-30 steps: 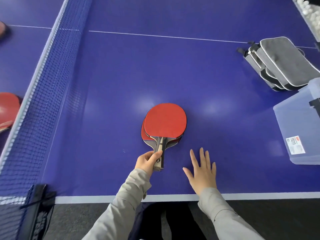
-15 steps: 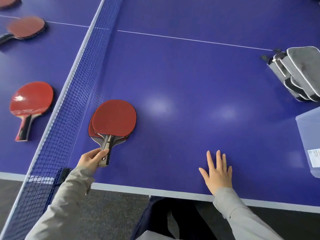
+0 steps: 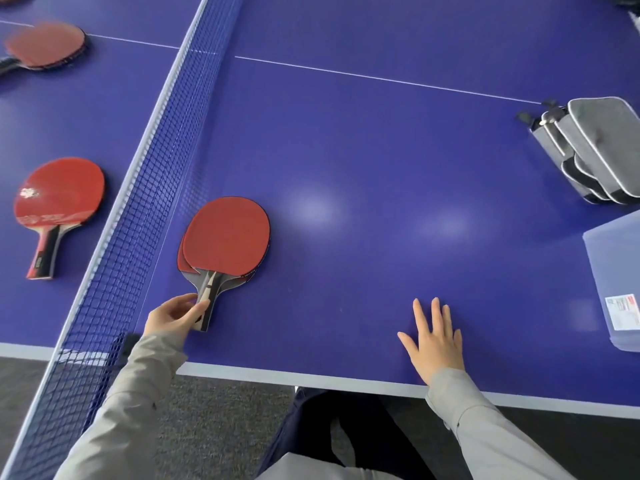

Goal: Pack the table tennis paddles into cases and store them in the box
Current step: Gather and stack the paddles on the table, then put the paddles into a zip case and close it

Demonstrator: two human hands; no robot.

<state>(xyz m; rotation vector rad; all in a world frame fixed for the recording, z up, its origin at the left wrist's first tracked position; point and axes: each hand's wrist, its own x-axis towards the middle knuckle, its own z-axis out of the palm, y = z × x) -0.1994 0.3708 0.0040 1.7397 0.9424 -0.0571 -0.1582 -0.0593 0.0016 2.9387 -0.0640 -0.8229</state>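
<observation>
Two stacked red paddles lie on the blue table just right of the net. My left hand grips their handles near the table's front edge. My right hand rests flat on the table, fingers spread, holding nothing. Left of the net lies another red paddle, and one more red paddle sits blurred at the far left. Several grey cases are stacked at the right. The translucent box with a white label stands at the right edge.
The blue net runs diagonally from the top centre down to the bottom left, with its clamp at the table's front edge. The blue table has a white front border. Dark carpet and my legs show below it.
The view has swung left, bringing the net and the paddles beyond it into view. My left hand keeps hold of the stacked paddles; my right hand stays flat on the table.
</observation>
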